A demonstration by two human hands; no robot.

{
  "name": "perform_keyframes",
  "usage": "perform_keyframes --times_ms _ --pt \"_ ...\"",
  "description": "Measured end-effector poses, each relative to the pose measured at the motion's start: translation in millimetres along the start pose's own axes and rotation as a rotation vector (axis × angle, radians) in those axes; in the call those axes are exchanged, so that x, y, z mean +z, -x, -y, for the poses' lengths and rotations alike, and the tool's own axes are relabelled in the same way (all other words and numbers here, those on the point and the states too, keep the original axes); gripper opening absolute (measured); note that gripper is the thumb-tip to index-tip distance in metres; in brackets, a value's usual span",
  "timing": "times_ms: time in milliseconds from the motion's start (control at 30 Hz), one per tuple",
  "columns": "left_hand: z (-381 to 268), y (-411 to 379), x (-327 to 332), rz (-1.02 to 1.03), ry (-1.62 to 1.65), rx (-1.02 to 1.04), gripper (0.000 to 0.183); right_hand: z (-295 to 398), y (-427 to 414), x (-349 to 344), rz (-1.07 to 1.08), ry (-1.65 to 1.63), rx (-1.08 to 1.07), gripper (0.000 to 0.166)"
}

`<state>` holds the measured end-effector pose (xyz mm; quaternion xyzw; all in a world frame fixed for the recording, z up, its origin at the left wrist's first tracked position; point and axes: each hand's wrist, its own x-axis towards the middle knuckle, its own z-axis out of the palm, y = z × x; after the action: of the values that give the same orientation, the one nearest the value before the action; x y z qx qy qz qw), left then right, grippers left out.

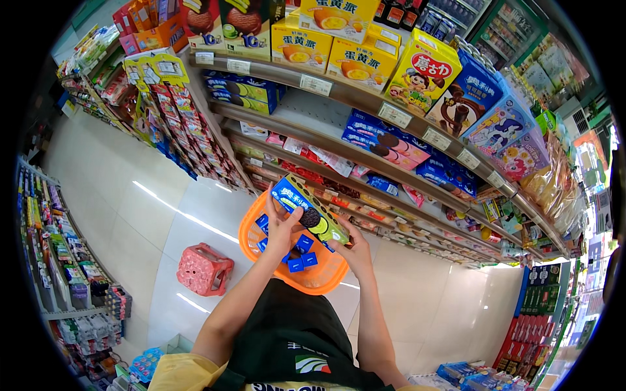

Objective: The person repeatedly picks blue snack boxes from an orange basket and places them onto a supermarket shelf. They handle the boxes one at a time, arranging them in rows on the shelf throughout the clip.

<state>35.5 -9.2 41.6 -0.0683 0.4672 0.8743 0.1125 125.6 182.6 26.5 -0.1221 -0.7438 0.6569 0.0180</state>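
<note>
A blue and green Oreo cookie box is held between both hands, tilted down to the right. My left hand grips its left end, the thumb on the front. At its lower right end is my right hand, thumb also on the front. Beneath the hands stands an orange plastic basket with several small blue packs inside. The shelf ahead bears blue and green boxes at the left and blue and pink cookie boxes to the right, with bare shelf surface between them.
A red patterned plastic stool stands on the tiled floor left of the basket. Yellow cake boxes line the upper shelf. Hanging red snack packs edge the shelf's left end. Another goods rack runs along the far left.
</note>
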Motion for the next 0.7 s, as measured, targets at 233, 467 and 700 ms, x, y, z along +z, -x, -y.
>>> perform_keyframes --times_ms 233,467,700 --pt "-19.3 -13.1 -10.1 -0.002 0.053 0.064 0.088 15.3 -14.5 19.3 -0.05 -0.138 -0.031 0.075" --pt "-42.7 -26.3 -20.1 0.007 0.185 0.054 0.076 46.9 -27.0 36.6 -0.09 -0.142 -0.074 0.071" --pt "-61.6 -36.0 -12.6 0.085 0.004 0.346 0.082 32.0 -43.0 54.1 -0.034 -0.295 -0.066 0.073"
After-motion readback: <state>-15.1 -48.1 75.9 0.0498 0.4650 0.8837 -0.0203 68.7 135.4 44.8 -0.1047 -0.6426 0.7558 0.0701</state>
